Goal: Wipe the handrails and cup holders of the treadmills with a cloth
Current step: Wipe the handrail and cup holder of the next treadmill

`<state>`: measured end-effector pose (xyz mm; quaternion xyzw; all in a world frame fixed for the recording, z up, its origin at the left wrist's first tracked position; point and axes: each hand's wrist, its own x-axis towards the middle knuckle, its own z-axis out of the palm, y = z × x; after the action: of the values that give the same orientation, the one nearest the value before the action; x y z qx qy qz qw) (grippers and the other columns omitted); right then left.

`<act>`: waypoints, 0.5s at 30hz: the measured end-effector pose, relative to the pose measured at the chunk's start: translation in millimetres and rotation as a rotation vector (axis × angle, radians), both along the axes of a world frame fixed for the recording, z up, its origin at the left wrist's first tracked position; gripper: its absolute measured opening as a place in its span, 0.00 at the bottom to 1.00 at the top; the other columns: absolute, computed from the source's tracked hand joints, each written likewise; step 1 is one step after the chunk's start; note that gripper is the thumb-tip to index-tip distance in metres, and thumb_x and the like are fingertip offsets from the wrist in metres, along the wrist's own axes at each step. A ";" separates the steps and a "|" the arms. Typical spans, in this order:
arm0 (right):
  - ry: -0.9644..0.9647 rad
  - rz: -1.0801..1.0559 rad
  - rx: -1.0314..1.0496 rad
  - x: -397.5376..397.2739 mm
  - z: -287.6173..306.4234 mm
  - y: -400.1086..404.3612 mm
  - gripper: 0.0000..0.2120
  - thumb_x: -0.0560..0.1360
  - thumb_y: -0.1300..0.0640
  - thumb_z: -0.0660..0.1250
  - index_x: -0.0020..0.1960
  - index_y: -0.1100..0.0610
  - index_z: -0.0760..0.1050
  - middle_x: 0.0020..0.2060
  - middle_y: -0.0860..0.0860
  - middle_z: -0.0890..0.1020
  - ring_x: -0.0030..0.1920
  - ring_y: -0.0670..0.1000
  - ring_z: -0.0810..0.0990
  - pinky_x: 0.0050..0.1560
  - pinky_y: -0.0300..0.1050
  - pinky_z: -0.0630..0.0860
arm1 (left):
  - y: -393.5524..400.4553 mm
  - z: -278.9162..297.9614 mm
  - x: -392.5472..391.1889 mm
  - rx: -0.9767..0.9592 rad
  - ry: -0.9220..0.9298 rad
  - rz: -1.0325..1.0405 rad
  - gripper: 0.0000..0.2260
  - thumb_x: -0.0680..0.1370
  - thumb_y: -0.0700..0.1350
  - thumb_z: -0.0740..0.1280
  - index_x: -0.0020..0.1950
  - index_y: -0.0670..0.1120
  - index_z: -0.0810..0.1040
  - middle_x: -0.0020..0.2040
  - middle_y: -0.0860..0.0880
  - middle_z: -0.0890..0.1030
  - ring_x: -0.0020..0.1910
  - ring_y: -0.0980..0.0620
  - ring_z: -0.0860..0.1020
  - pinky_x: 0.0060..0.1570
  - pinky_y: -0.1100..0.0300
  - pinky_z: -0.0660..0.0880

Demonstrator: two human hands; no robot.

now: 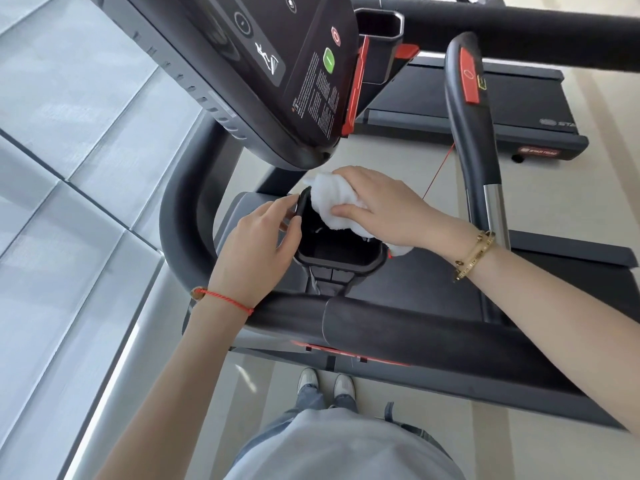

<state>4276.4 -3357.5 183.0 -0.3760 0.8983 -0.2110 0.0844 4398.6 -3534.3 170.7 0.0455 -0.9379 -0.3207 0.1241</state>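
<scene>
Nearest the person ran the padded front handrail (398,327), its long axis lying crosswise, left to right, with both forearms reaching over it. Just beyond it sat the cup holder (337,261), a dark open pocket between the two hands. The left hand (254,249) came at it from the left, fingers curled and pinching the holder's left rim, apparently steadying it. The right hand (381,209) lay over the far right edge, fingers loosely bent around a bunched white cloth (332,199) pressed onto the rim, so this hand was nearer to the wiping. The pocket's inside lay directly beneath and toward the person from the cloth; farther off stood the console (277,74)
</scene>
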 end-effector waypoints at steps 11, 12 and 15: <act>-0.478 -0.422 -0.306 64.8 -8.0 28.1 0.30 0.81 0.49 0.60 0.77 0.56 0.50 0.70 0.56 0.68 0.62 0.54 0.72 0.61 0.47 0.69 | -1.1 -1.6 -1.8 -0.049 0.017 -0.016 0.17 0.82 0.45 0.60 0.70 0.46 0.73 0.59 0.49 0.80 0.53 0.51 0.78 0.57 0.56 0.76; -0.514 -0.447 -0.324 70.4 -10.5 27.9 0.31 0.81 0.48 0.60 0.77 0.56 0.49 0.69 0.57 0.70 0.58 0.54 0.73 0.58 0.46 0.70 | -1.5 -1.2 -2.0 -0.051 0.022 -0.024 0.17 0.82 0.45 0.60 0.71 0.46 0.72 0.60 0.49 0.80 0.54 0.51 0.78 0.57 0.56 0.76; -0.484 -0.501 -0.293 70.0 -9.5 21.3 0.30 0.81 0.48 0.59 0.75 0.60 0.51 0.67 0.58 0.71 0.55 0.54 0.72 0.49 0.41 0.65 | -3.6 -0.1 -3.5 -0.043 0.037 -0.070 0.18 0.82 0.44 0.60 0.73 0.47 0.70 0.61 0.48 0.79 0.55 0.50 0.78 0.61 0.52 0.76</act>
<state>4346.4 -3336.2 173.5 -0.0918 0.8769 -0.4339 0.1851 4395.2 -3537.9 170.6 0.0039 -0.9431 -0.3055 0.1309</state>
